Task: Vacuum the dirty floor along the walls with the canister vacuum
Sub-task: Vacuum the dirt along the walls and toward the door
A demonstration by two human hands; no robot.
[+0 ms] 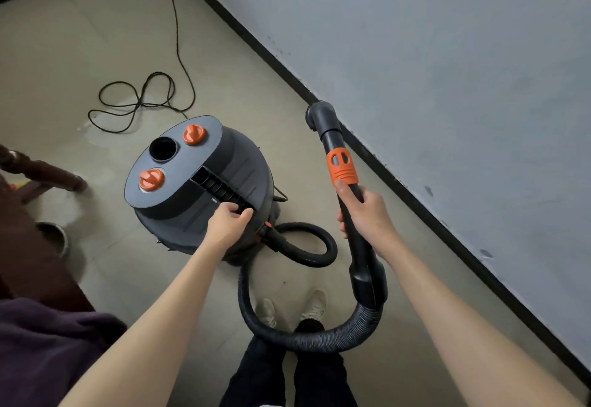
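Canister vacuum (201, 182) on the tiled floor (80, 38) near the wall (447, 70) | left hand (228, 219) grips its top handle slot | right hand (367, 214) curled round the wand (343, 176), long axis pointing away, open end toward the baseboard (415, 202) | hose (307, 333) loops back to the body

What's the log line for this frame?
phase: reposition | left hand: grips canister handle | right hand: grips wand | nozzle: near baseboard | cord: loose on floor

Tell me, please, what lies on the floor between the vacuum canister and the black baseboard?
In the head view, only bare tile floor lies between the canister and the baseboard.
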